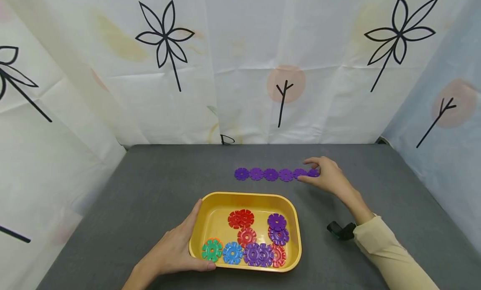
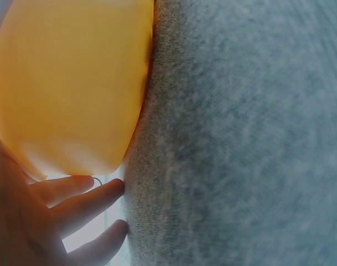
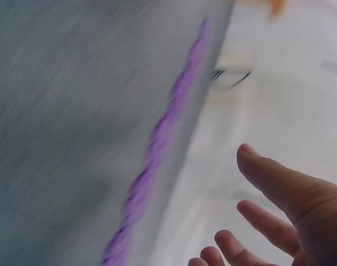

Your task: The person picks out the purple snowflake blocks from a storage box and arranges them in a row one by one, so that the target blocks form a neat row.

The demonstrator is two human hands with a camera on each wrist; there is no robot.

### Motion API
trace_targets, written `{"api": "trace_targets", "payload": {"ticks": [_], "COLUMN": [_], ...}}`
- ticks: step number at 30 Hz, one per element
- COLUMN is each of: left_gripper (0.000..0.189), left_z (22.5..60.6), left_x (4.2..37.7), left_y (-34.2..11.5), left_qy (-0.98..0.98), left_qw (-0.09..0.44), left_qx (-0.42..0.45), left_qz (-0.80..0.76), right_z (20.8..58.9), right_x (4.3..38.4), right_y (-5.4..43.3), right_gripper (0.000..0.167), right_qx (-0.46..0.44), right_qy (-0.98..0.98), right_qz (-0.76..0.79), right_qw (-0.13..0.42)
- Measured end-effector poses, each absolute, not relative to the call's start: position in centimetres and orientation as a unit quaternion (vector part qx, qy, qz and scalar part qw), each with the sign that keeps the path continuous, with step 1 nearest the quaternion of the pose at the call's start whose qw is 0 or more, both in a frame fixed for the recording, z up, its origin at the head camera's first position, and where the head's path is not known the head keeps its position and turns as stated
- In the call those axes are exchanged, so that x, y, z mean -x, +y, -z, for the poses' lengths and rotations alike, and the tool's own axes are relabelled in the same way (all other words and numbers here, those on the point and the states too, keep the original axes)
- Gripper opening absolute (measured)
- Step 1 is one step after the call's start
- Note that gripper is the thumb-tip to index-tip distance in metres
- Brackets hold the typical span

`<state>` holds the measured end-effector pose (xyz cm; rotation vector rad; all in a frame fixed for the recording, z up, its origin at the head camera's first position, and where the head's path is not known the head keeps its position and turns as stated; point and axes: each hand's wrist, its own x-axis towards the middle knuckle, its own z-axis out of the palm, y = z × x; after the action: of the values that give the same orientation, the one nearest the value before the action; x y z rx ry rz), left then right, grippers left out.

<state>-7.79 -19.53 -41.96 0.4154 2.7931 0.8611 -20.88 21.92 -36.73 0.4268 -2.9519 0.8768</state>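
Observation:
A yellow tray (image 1: pixel 214 204) stands near the front of the table. My left hand (image 1: pixel 170 246) holds its left front corner, the thumb along the front wall and the fingers at the left side. In the left wrist view, the fingers lie spread against the yellow tray (image 2: pixel 74 88) and the table. Behind the tray, several purple notched plastic discs (image 1: pixel 271 174) form a row. Over that row's right end is my right hand (image 1: pixel 328 177), thumb and fingers apart. The right wrist view shows nothing between them; the purple row (image 3: pixel 157 144) is blurred there.
Inside the tray lie red discs (image 1: pixel 246 237), purple discs (image 1: pixel 277 222), a green disc (image 1: pixel 212 250) and a blue disc (image 1: pixel 232 253). A black object (image 1: pixel 340 230) rests by the right sleeve. Printed white cloth (image 1: pixel 248 106) hangs behind the grey table (image 1: pixel 158 177).

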Motion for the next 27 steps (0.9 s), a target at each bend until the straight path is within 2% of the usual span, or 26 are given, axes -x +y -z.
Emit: {"api": "trace_targets", "payload": {"ticks": [5, 10, 20, 27], "left_gripper": [0.143, 0.144, 0.144, 0.144], "left_z": [42.0, 42.0, 41.9, 41.9], "left_x": [7.8, 7.8, 7.8, 7.8], "left_y": [-19.6, -19.5, -19.6, -19.6], "left_qy": [0.943, 0.943, 0.942, 0.942], "left_qw": [0.096, 0.099, 0.106, 0.109], "left_qx": [-0.137, -0.132, -0.130, -0.128], "left_qz": [-0.287, -0.289, -0.291, -0.291], "right_z": [34.9, 33.9, 34.7, 35.7], "right_x": [19.0, 16.9, 14.2, 12.6], "right_y": [19.0, 16.5, 13.2, 11.5], "right_gripper": [0.048, 0.044, 0.042, 0.046], "right_qx": [-0.194, -0.245, -0.314, -0.361], "right_qy": [-0.934, -0.920, -0.892, -0.874], "right_qz": [-0.299, -0.305, -0.321, -0.291], "right_qw": [0.031, 0.022, -0.053, -0.146]}}
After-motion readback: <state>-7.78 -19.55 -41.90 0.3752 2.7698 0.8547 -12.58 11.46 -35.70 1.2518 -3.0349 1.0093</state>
